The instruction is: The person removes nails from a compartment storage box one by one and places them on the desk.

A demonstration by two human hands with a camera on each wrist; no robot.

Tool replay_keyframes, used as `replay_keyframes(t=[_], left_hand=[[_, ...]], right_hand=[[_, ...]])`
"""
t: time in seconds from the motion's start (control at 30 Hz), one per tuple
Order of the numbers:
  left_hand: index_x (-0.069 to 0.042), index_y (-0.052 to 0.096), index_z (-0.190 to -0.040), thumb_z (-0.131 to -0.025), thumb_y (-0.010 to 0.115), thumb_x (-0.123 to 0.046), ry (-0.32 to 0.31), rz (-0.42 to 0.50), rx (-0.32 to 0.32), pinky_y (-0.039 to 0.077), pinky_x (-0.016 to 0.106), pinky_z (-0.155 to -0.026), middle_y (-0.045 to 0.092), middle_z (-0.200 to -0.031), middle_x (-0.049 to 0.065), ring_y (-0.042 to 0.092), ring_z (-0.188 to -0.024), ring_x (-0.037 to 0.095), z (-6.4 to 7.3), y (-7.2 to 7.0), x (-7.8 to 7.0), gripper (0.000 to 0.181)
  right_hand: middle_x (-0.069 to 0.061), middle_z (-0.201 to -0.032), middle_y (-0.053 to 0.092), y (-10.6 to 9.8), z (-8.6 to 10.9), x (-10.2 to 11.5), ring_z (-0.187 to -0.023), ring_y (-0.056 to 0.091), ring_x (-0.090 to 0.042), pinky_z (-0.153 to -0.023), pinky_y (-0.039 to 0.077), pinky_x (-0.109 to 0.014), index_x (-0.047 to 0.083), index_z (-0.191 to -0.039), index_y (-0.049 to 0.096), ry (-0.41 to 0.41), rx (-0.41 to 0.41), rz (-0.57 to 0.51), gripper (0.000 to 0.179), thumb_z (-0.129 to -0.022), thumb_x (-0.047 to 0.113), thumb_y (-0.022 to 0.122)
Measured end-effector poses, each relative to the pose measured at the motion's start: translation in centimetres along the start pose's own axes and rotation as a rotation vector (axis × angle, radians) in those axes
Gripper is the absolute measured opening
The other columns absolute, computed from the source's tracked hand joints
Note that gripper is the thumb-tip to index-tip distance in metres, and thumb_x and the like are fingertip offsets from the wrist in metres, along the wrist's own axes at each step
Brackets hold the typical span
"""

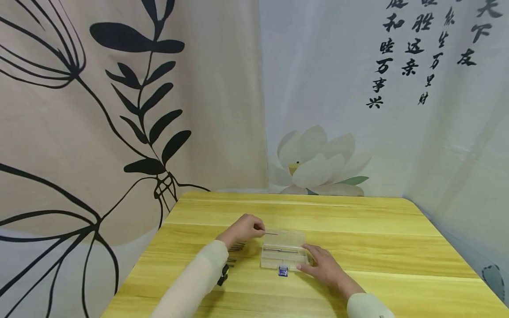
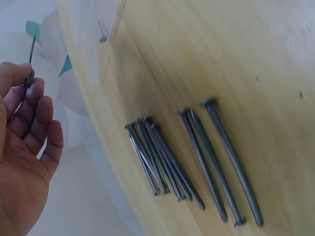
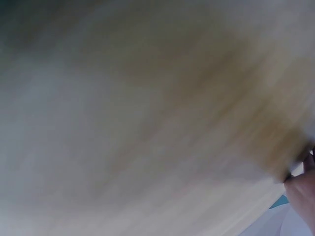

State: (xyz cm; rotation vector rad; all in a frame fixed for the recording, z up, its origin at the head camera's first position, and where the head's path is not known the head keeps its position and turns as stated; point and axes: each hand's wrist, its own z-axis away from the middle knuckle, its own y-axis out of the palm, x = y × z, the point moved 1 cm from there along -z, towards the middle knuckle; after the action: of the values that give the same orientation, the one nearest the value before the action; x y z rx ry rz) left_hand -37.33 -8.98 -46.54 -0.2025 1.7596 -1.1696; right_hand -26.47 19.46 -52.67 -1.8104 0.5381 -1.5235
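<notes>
My left hand (image 1: 247, 226) pinches a thin dark nail (image 2: 32, 50) between thumb and fingertips, its shaft pointing right over the back of a clear plastic box (image 1: 267, 264). The box stands open, its lid laid back. One long nail (image 1: 280, 250) lies crosswise inside it. My right hand (image 1: 324, 267) grips the box's right end, thumb at the front corner and fingers farther back along the side. In the right wrist view only part of that hand shows, blurred at the right edge.
Left of the box, several shorter nails (image 2: 165, 162) lie in a bunch beside 3 longer nails (image 2: 216, 167) on the wooden table (image 1: 377, 247). A blue label or latch (image 1: 283, 271) sits at the box's front. A small black object (image 1: 223, 276) shows beside the left sleeve.
</notes>
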Motion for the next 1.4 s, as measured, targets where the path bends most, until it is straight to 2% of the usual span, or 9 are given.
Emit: replay_keyframes(t=[0.17,0.33,0.47,0.67,0.9,1.07,1.27,1.4], left_hand=[[-0.005,0.075,-0.097,-0.097,0.065,-0.014,-0.035,0.067,-0.021,0.047,0.031,-0.064,0.068,-0.085,-0.002,0.052,-0.067,0.013,0.6,-1.0,0.7,0.014],[-0.012,0.075,-0.092,-0.097,0.066,-0.015,-0.060,0.147,-0.049,0.048,0.032,-0.066,0.069,-0.088,0.004,0.054,-0.070,0.015,1.3,-1.8,1.6,0.011],[-0.016,0.074,-0.090,-0.097,0.066,-0.017,-0.064,0.172,-0.067,0.048,0.032,-0.066,0.069,-0.090,0.010,0.054,-0.070,0.014,2.1,-2.4,2.3,0.010],[-0.013,0.074,-0.093,-0.098,0.066,-0.019,-0.083,0.195,-0.084,0.046,0.034,-0.066,0.068,-0.092,0.014,0.053,-0.072,0.018,3.4,-3.3,3.1,0.011],[-0.012,0.073,-0.093,-0.097,0.067,-0.020,-0.107,0.197,-0.103,0.047,0.034,-0.067,0.067,-0.087,0.007,0.057,-0.077,0.025,4.8,-4.0,4.1,0.010],[-0.008,0.073,-0.094,-0.096,0.067,-0.019,-0.126,0.190,-0.097,0.046,0.032,-0.067,0.067,-0.088,0.005,0.054,-0.076,0.018,5.7,-4.2,4.7,0.013],[-0.001,0.073,-0.098,-0.097,0.067,-0.019,-0.121,0.200,-0.061,0.042,0.030,-0.063,0.068,-0.092,0.015,0.048,-0.070,0.014,7.0,-4.2,5.6,0.019],[0.000,0.073,-0.097,-0.097,0.066,-0.017,-0.107,0.202,-0.050,0.042,0.029,-0.062,0.069,-0.092,0.014,0.048,-0.070,0.014,7.8,-4.1,6.0,0.018]], right_hand=[[-0.020,-0.148,0.044,0.0,0.0,-0.1,-0.135,0.034,-0.051,-0.105,0.027,-0.068,0.010,-0.146,0.047,0.004,0.002,0.001,0.073,-0.088,0.048,0.072],[-0.021,-0.148,0.044,0.0,0.1,-0.1,-0.135,0.034,-0.051,-0.105,0.027,-0.068,0.011,-0.146,0.047,0.010,0.003,0.002,0.073,-0.088,0.048,0.072],[-0.021,-0.148,0.043,0.0,0.1,0.0,-0.135,0.034,-0.050,-0.105,0.027,-0.067,0.011,-0.147,0.047,0.014,0.003,0.002,0.073,-0.088,0.048,0.072],[-0.021,-0.148,0.043,0.0,0.1,0.0,-0.136,0.033,-0.050,-0.105,0.027,-0.068,0.011,-0.147,0.047,0.019,0.005,-0.009,0.074,-0.089,0.048,0.071],[-0.021,-0.149,0.042,0.0,0.1,0.0,-0.136,0.032,-0.050,-0.106,0.026,-0.068,0.011,-0.148,0.046,0.023,0.009,-0.019,0.074,-0.089,0.048,0.071],[-0.022,-0.148,0.043,0.0,0.2,0.0,-0.136,0.033,-0.050,-0.105,0.027,-0.068,0.010,-0.147,0.046,0.020,0.006,-0.015,0.074,-0.089,0.047,0.072],[-0.021,-0.148,0.044,0.0,0.1,0.0,-0.135,0.034,-0.050,-0.105,0.027,-0.067,0.010,-0.147,0.047,0.009,0.002,-0.006,0.074,-0.088,0.048,0.072],[-0.022,-0.148,0.044,0.0,0.1,0.1,-0.135,0.034,-0.050,-0.105,0.027,-0.067,0.009,-0.147,0.047,0.009,0.004,-0.005,0.074,-0.089,0.048,0.072]])
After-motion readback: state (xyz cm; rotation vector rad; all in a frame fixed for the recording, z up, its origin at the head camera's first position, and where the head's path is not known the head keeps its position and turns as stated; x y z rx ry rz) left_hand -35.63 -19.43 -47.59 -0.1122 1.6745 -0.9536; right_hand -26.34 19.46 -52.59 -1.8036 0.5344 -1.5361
